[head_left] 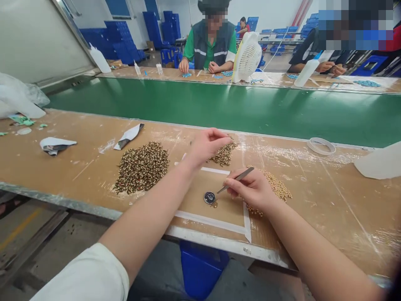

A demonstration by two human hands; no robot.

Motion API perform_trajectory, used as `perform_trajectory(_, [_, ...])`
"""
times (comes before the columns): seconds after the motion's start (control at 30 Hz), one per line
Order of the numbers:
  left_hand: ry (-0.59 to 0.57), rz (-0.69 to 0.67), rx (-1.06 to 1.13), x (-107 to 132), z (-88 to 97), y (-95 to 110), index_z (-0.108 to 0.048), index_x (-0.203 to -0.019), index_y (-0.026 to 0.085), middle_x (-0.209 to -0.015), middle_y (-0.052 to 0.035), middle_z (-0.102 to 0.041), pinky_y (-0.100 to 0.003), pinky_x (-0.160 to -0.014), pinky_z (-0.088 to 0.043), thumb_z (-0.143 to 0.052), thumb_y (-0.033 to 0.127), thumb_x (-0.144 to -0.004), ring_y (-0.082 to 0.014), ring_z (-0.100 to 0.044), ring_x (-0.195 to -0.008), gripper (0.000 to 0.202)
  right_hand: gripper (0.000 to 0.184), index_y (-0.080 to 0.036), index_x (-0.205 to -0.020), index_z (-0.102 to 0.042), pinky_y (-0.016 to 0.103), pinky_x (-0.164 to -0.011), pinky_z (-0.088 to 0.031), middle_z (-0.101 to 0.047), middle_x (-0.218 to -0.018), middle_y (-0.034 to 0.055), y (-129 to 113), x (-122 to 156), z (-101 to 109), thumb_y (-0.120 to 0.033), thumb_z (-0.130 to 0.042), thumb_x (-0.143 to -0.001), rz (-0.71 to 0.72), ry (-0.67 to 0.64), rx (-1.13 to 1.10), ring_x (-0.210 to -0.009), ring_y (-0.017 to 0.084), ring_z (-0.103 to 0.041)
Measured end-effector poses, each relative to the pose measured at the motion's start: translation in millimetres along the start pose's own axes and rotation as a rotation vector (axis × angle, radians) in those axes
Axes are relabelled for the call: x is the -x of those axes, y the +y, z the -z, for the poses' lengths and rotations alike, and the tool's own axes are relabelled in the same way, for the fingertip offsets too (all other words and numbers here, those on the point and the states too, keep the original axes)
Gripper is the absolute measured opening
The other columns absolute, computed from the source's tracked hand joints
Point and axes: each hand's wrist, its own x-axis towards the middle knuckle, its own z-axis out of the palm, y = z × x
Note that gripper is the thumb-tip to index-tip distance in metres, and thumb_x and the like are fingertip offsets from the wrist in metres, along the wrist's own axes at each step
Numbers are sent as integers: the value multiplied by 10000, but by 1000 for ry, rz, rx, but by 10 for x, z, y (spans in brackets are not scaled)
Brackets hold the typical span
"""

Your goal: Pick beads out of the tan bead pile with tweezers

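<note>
My right hand (252,188) is closed around metal tweezers (236,179), which slant down to the left. Their tip is just right of a small round black disc (209,197) with a silvery rim and a pale marking. A few tiny gold bits (214,205) lie against the disc's lower right. My left hand (209,146) reaches across to a small pile of gold-and-dark pieces (224,155), fingers bent together over it; what they pinch, if anything, is hidden. Beads of pale gold (277,184) lie partly behind my right hand.
White tape (209,222) frames the work spot. A larger pile of gold-and-dark pieces (142,167) sits to the left, near folded wrappers (129,136). A tape ring (321,146) lies at right. Beyond the green belt (175,102), people work beside a fan (247,56).
</note>
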Motion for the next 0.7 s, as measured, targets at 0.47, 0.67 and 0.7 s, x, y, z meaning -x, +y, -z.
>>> perform_trajectory(0.47, [-126, -2, 270, -36, -325, -437, -697, -997, 171, -900, -26, -704, -217, -573, -436, -780, 308, -853, -52, -525, -611, 216, 228, -193, -821, -741, 272, -578, -493, -697, -686, 14, -12, -21, -119, -306, -645, -994, 14, -150, 104, -588, 126, -633])
perform_trajectory(0.67, [-137, 21, 326, -31, -349, -443, -629, -979, 145, -988, -49, -730, -221, -619, -462, -748, 242, -878, -29, -534, -603, 183, 245, -185, -806, -732, 277, -554, -486, -688, -669, 23, -14, -43, -138, -310, -637, -995, 3, -162, 120, -562, 129, -619])
perform_trajectory(0.7, [-139, 25, 324, -34, -347, -448, -628, -970, 146, -975, -46, -726, -223, -621, -461, -752, 242, -875, -29, -533, -603, 183, 244, -185, -806, -732, 278, -550, -487, -689, -669, 24, -16, -44, -141, -311, -639, -993, 2, -165, 116, -559, 130, -618])
